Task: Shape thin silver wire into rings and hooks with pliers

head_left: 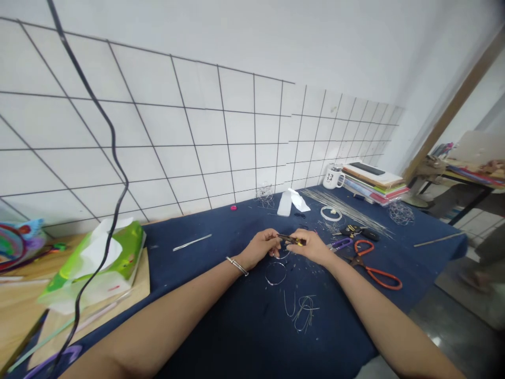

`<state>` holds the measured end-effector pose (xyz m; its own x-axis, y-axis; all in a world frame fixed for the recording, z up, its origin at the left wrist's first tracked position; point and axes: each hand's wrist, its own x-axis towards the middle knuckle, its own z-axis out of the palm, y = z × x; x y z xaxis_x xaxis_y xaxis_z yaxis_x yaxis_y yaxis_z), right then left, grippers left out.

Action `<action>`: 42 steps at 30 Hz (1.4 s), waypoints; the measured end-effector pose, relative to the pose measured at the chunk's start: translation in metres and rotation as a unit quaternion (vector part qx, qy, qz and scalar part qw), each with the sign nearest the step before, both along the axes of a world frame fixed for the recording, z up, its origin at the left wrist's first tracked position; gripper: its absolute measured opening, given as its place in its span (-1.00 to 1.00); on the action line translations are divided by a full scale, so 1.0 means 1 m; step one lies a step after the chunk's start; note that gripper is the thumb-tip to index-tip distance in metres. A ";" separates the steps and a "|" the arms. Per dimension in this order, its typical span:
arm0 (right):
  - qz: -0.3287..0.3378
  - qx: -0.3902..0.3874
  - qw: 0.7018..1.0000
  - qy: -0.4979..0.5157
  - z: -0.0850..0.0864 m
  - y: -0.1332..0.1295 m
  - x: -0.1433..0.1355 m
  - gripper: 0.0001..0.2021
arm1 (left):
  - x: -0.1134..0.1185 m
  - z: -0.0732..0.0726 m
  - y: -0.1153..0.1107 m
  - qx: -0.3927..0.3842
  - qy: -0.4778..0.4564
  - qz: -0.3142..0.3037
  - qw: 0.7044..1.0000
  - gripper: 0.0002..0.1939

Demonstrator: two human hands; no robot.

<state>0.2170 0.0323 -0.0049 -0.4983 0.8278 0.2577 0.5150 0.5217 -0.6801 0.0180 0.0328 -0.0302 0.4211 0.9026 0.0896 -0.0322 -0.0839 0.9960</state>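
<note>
Both hands meet over the middle of a dark blue cloth [221, 316]. My right hand [310, 245] is closed round small pliers [300, 242] with black and yellow handles, their jaws pointing left. Between the fingertips of my left hand [262, 247] is a thin wire ring [282, 257], which hangs just under the plier jaws. Fingers hide the exact spot where jaws and wire meet. A second wire ring [275, 273] lies flat on the cloth below the hands. Nearer to me are several bent wire pieces [304, 314].
Orange-handled shears [382, 277], purple-handled scissors [341, 243] and black pliers [357, 231] lie right of my hands. Behind them are long straight wires [347, 208], a white ring [330, 213] and a mug [332, 177]. A green tissue pack [130, 242] sits left, behind a hanging black cable [114, 142].
</note>
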 end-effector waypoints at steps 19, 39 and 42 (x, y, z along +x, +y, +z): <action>-0.019 -0.136 0.986 0.100 0.008 -0.002 0.010 -0.73 | 0.004 0.005 -0.007 0.011 0.051 -0.043 0.998 -0.75; 0.005 -0.094 0.996 -0.005 0.005 -0.001 0.010 -0.67 | 0.006 0.002 -0.007 0.071 0.108 -0.054 0.990 -0.77; 0.002 -0.086 0.996 -0.002 0.004 -0.001 0.007 -0.68 | 0.005 0.003 -0.007 0.074 0.107 -0.054 0.990 -0.78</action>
<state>0.2236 0.0311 -0.0011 -0.5023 0.8576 0.1105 0.5164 0.4000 -0.7572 0.0229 0.0261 -0.0270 0.5389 0.8344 0.1157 0.1622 -0.2376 0.9577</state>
